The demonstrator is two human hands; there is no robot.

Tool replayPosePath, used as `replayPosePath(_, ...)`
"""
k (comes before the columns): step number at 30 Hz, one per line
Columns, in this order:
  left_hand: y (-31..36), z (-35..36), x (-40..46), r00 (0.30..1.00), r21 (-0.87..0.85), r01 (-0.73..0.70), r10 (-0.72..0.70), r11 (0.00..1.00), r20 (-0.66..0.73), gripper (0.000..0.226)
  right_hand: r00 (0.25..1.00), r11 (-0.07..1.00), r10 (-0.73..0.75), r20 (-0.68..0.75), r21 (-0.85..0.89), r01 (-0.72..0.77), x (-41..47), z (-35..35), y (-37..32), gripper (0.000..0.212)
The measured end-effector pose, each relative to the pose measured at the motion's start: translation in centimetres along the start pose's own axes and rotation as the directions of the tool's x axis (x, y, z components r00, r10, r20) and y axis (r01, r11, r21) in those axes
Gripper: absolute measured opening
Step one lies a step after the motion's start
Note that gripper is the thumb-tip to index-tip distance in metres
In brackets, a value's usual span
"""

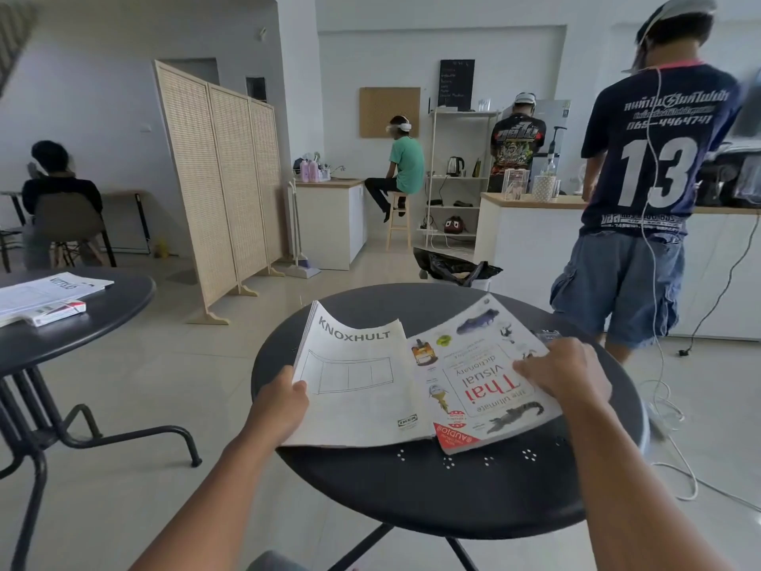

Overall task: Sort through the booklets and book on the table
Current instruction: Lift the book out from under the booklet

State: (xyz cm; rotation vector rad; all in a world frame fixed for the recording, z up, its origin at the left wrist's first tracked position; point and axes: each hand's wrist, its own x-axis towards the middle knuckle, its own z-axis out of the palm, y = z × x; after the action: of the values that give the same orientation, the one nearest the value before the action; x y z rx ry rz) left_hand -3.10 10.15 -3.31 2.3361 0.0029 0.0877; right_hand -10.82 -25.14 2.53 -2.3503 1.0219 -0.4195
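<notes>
A stack of white booklets [354, 381], topmost titled KNOXHULT, lies on the left half of a round black table [453, 484]. My left hand [284, 401] grips the stack's left edge, thumb on top. To the right lies a white book [490, 385], a Thai visual dictionary, upside down to me and angled, its left side tucked under the booklets. My right hand [564, 372] presses on the book's right edge, fingers spread over the cover. A small dark object [547, 335] peeks out beyond the book.
A second black table [103, 319] at left holds more booklets [45, 294] and a small book. A person in a navy number 13 shirt [642, 191] stands close at right, with white cables [675, 447] trailing on the floor. A rattan screen [222, 179] stands beyond.
</notes>
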Motion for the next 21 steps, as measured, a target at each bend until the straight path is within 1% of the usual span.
replayPosePath(2, -0.1, 0.0, -0.1, 1.000, 0.001, -0.007, 0.007, 1.000, 0.012, 0.031, 0.995, 0.997, -0.075, -0.069, 0.009, 0.076, -0.7, -1.1, -1.5, 0.015)
replayPosePath(3, -0.2, 0.0, -0.1, 1.000, 0.001, -0.013, 0.013, 1.000, 0.022, 0.033, 0.991, 0.994, -0.111, -0.074, 0.014, 0.112, -1.0, -1.7, -2.2, 0.011)
replayPosePath(5, -0.2, -0.1, -0.3, 0.999, 0.004, -0.024, 0.023, 1.000, 0.031, 0.035, 0.986, 0.986, -0.166, -0.022, 0.026, 0.167, -1.4, -2.9, -3.4, 0.016)
replayPosePath(7, -0.2, -0.1, -0.3, 0.999, 0.007, -0.026, 0.026, 1.000, 0.023, 0.033, 0.976, 0.977, -0.202, 0.087, 0.085, 0.195, -1.7, -4.3, -4.3, 0.020)
replayPosePath(9, -0.1, -0.3, -0.4, 1.000, 0.008, -0.025, 0.024, 1.000, 0.015, 0.032, 0.965, 0.962, -0.223, 0.142, 0.195, 0.193, -1.6, -5.0, -4.6, 0.021)
replayPosePath(10, -0.2, -0.3, -0.4, 1.000, 0.009, -0.024, 0.024, 1.000, 0.014, 0.032, 0.963, 0.937, -0.227, 0.145, 0.303, 0.176, -1.6, -5.1, -4.5, 0.026)
replayPosePath(11, -0.1, -0.3, -0.5, 1.000, 0.010, -0.027, 0.027, 1.000, 0.014, 0.032, 0.963, 0.879, -0.224, 0.147, 0.457, 0.135, -1.5, -5.0, -4.3, 0.040)
replayPosePath(12, -0.1, -0.2, -0.5, 0.999, 0.008, -0.028, 0.028, 1.000, 0.014, 0.033, 0.964, 0.780, -0.216, 0.154, 0.621, 0.076, -1.5, -4.6, -4.0, 0.054)
replayPosePath(13, -0.1, -0.2, -0.5, 0.999, 0.004, -0.030, 0.030, 1.000, 0.012, 0.032, 0.967, 0.649, -0.205, 0.152, 0.761, 0.018, -1.6, -4.2, -3.6, 0.064)
replayPosePath(14, 0.0, -0.1, -0.5, 0.999, 0.000, -0.031, 0.031, 1.000, 0.010, 0.032, 0.971, 0.513, -0.196, 0.140, 0.858, -0.020, -1.8, -3.6, -3.4, 0.071)
replayPosePath(15, 0.0, -0.1, -0.4, 0.999, -0.001, -0.031, 0.031, 1.000, 0.008, 0.031, 0.972, 0.394, -0.198, 0.128, 0.918, -0.041, -2.2, -2.9, -3.2, 0.073)
replayPosePath(16, 0.0, 0.0, -0.4, 1.000, -0.001, -0.027, 0.027, 1.000, 0.002, 0.028, 0.973, 0.315, -0.202, 0.114, 0.948, -0.045, -2.6, -1.9, -3.1, 0.069)
replayPosePath(17, 0.1, 0.0, -0.4, 1.000, -0.001, -0.017, 0.017, 1.000, -0.007, 0.026, 0.975, 0.275, -0.197, 0.104, 0.960, -0.047, -3.2, -0.6, -3.0, 0.064)
replayPosePath(18, 0.1, 0.0, -0.4, 1.000, -0.003, -0.006, 0.006, 1.000, -0.014, 0.025, 0.979, 0.263, -0.172, 0.108, 0.963, -0.060, -3.7, 0.7, -2.9, 0.062)
replayPosePath(19, 0.1, 0.0, -0.5, 1.000, -0.007, 0.000, 0.000, 1.000, -0.015, 0.024, 0.983, 0.261, -0.137, 0.122, 0.962, -0.083, -4.1, 2.1, -2.7, 0.064)
replayPosePath(21, 0.1, 0.0, -0.7, 1.000, -0.018, -0.003, 0.003, 1.000, -0.015, 0.022, 0.985, 0.308, -0.062, 0.159, 0.942, -0.133, -4.4, 4.7, -2.0, 0.078)
